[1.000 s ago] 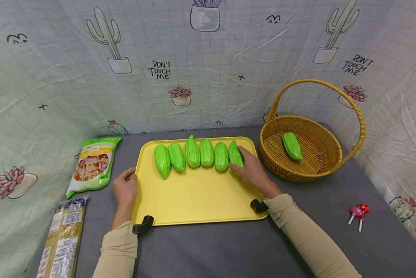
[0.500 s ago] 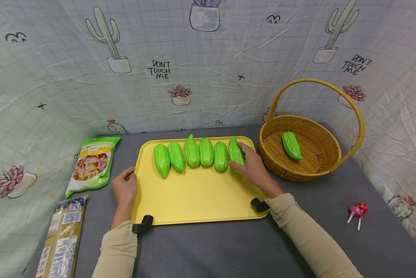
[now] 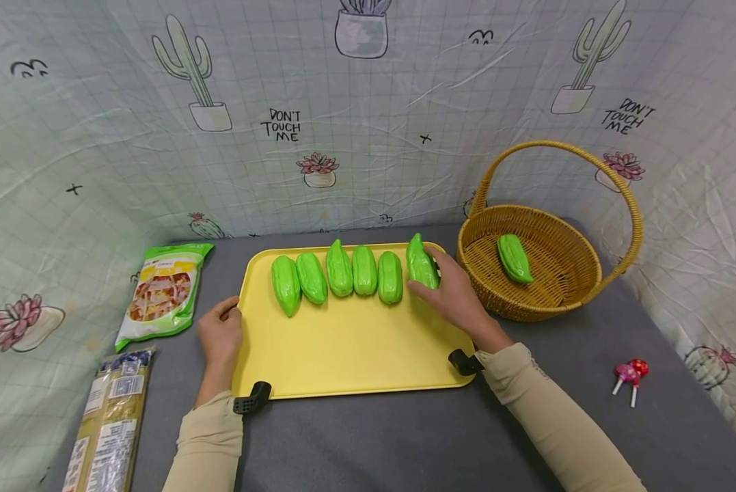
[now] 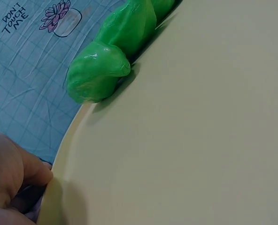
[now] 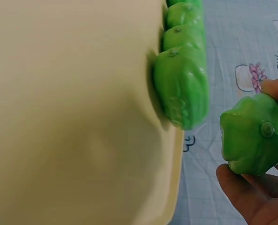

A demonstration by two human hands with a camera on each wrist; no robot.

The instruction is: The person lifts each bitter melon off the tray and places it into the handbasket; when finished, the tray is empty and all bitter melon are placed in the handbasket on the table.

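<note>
My right hand [image 3: 460,297] grips a glossy, ridged green bitter melon [image 3: 421,265] between thumb and fingers, over the tray's back right corner. In the right wrist view this bitter melon [image 5: 254,133] shows its stem end and is held clear of the tray surface. My left hand [image 3: 222,335] pinches the left rim of the yellow tray [image 3: 343,355], the thumb at the edge in the left wrist view. Several more bitter melons [image 3: 364,271] lie side by side in a row along the tray's far side. Another bitter melon [image 3: 514,258] lies inside the wicker basket [image 3: 527,311].
The basket's tall arched handle [image 3: 561,145] rises right of my right hand. On the left lie a green and white food bag [image 3: 165,290] and a long clear-wrapped pack [image 3: 112,417]. Two lollipops [image 3: 631,372] lie at the right. A patterned cloth [image 3: 368,137] hangs behind.
My right hand has lifted the rightmost bitter melon off the tray, moving it slightly up and right. The left hand has stayed at the tray's rim.
</note>
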